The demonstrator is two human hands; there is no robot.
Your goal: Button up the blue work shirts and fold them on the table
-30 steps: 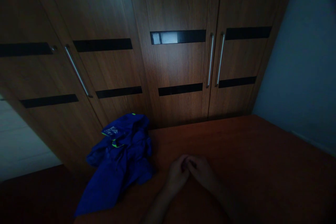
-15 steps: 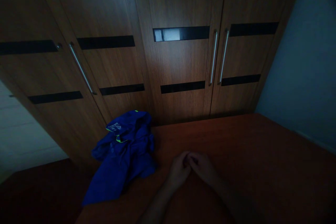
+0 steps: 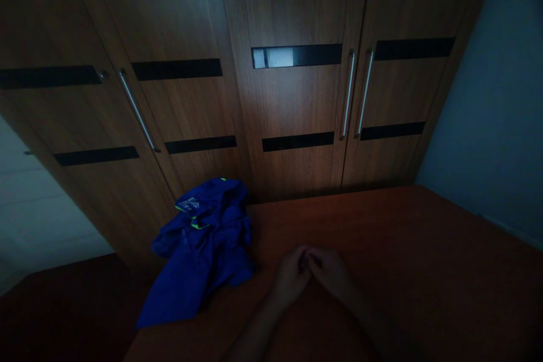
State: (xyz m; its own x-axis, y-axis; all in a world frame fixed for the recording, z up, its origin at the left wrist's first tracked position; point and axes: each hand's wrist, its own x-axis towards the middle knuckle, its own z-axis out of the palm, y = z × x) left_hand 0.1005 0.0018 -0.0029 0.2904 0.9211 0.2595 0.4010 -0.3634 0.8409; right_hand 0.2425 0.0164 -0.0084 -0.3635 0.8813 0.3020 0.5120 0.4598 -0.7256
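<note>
My left hand (image 3: 292, 276) and my right hand (image 3: 332, 275) meet at the fingertips over the reddish-brown wooden surface (image 3: 360, 226). Both have their fingers curled in and pressed against each other, and I see no object in them. Dim light blurs the detail of the fingers. Left of my hands lies a crumpled blue garment (image 3: 207, 249) with bright green trim and a small pale logo. One end of it spreads toward the surface's near left edge. Neither hand touches the cloth.
Behind the surface stands a brown wooden wardrobe (image 3: 292, 96) with dark inlaid strips and long metal handles (image 3: 348, 96); its doors are closed. A bluish wall (image 3: 492, 124) rises at the right. White wall or panels (image 3: 46, 203) show at the far left above a dark floor.
The view has shifted slightly, so the wardrobe and garment appear a little further right. My hands keep the same clasped pose.
</note>
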